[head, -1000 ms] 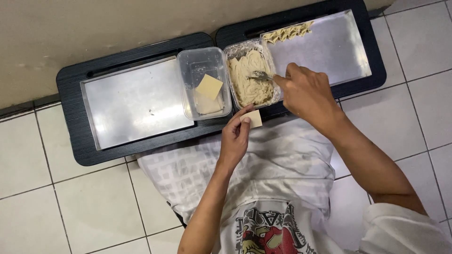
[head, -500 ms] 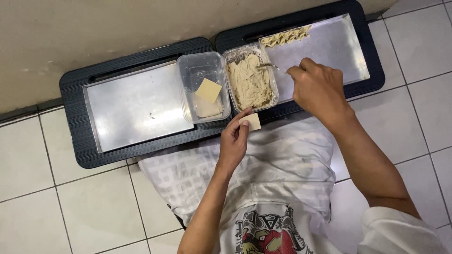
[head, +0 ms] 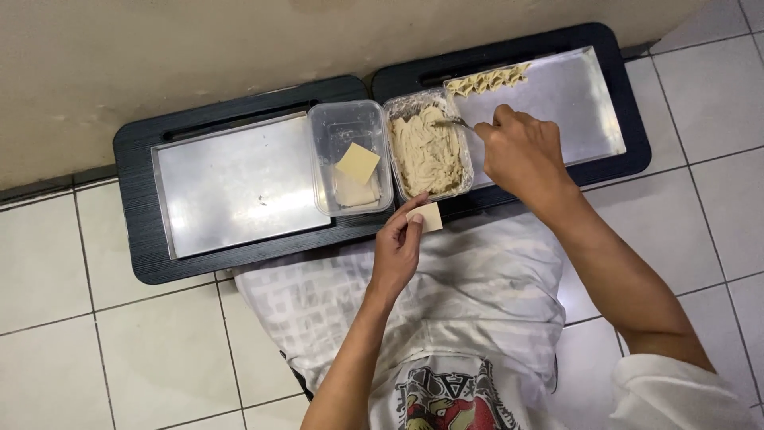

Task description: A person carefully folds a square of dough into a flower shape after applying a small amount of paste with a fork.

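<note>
Looking straight down: the left hand (head: pixel 398 251) pinches a small square dough wrapper (head: pixel 426 216) between thumb and fingers (head: pixel 414 219), holding it just below the near rim of the filling tub. The wrapper is flat, pale and bare, and sits over the front edge of the black desk (head: pixel 143 239).

The right hand (head: pixel 521 155) is closed around the handle of a metal spoon (head: pixel 454 123), its tip resting at the far right edge of the filling. That clear plastic tub (head: pixel 465 163) is packed with pale, creamy filling (head: pixel 426 151), smeared up the sides.

Right beside it, touching on the left, stands a second clear container (head: pixel 322 159) with a stack of square wrappers (head: pixel 356 167) inside, the top one turned at an angle.

On the left lies a steel tray (head: pixel 231 187). On the right, a second steel tray (head: pixel 573 103) carries a short row of folded dumplings (head: pixel 487 80) along its far left corner.

Both trays sit on low black desks set side by side against a beige wall (head: pixel 159 64), on a white tiled floor (head: pixel 64 350). A light checked cloth (head: pixel 477 295) covers the person's lap below the hands.
</note>
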